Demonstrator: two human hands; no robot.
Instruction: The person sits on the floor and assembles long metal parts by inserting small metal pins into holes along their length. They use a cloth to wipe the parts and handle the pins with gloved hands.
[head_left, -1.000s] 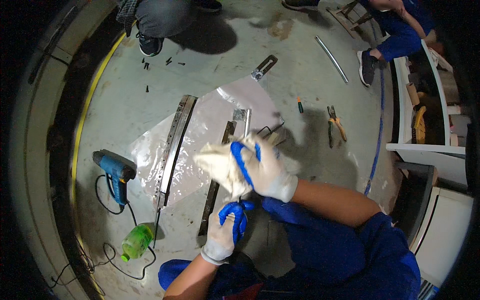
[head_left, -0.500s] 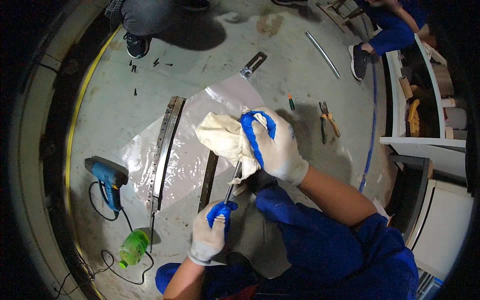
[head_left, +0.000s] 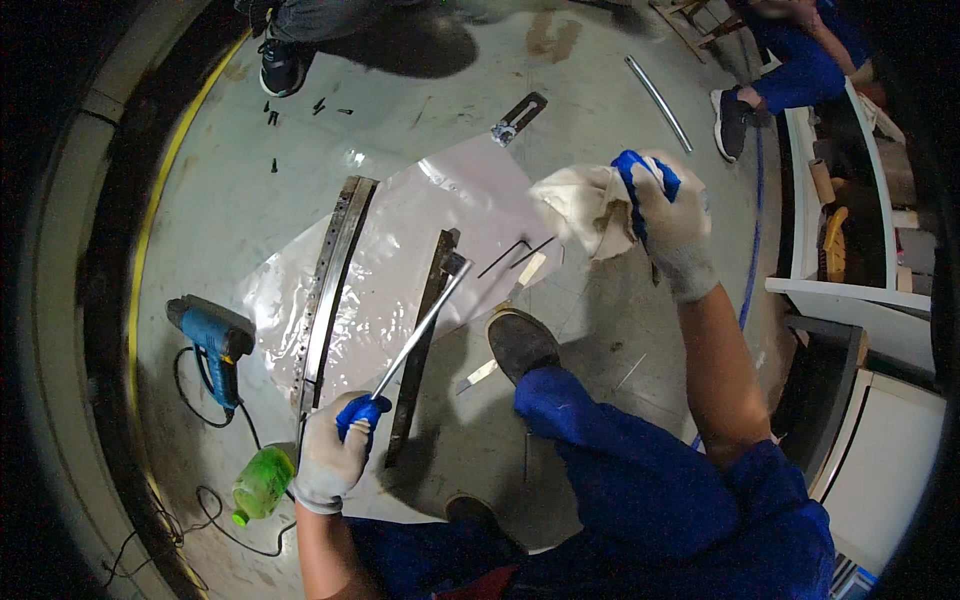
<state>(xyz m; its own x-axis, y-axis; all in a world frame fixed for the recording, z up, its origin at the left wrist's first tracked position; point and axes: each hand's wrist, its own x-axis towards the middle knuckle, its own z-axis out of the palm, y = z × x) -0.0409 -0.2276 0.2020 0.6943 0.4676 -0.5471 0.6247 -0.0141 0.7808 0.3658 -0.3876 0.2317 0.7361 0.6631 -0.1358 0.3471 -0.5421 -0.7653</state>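
My left hand (head_left: pixel 335 450), in a white glove with blue palm, is closed round the lower end of a thin shiny metal rod (head_left: pixel 420 328). The rod slants up and away over a dark flat metal bar (head_left: pixel 415 370). Off to the right, my right hand (head_left: pixel 675 225), gloved alike and a little blurred, grips a bunched off-white cloth (head_left: pixel 588 208). Cloth and rod are apart. Beneath them a clear plastic sheet (head_left: pixel 435 195) lies on the floor, with a long metal rail (head_left: pixel 343 265) on its left part and L-shaped hex keys (head_left: pixel 505 257) near its right edge.
A blue heat gun (head_left: pixel 212 350) with its cable and a green bottle (head_left: pixel 263 483) lie at left. Small screws (head_left: pixel 273 117), a slotted metal plate (head_left: pixel 520 115) and a metal tube (head_left: pixel 658 103) are farther off. Other people's shoes (head_left: pixel 735 122) show beyond. White shelving (head_left: pixel 850 290) stands right.
My right hand has pulled the cloth off the rod and moved right. My left hand has moved left and lower with the rod, uncovering the dark bar and hex keys.
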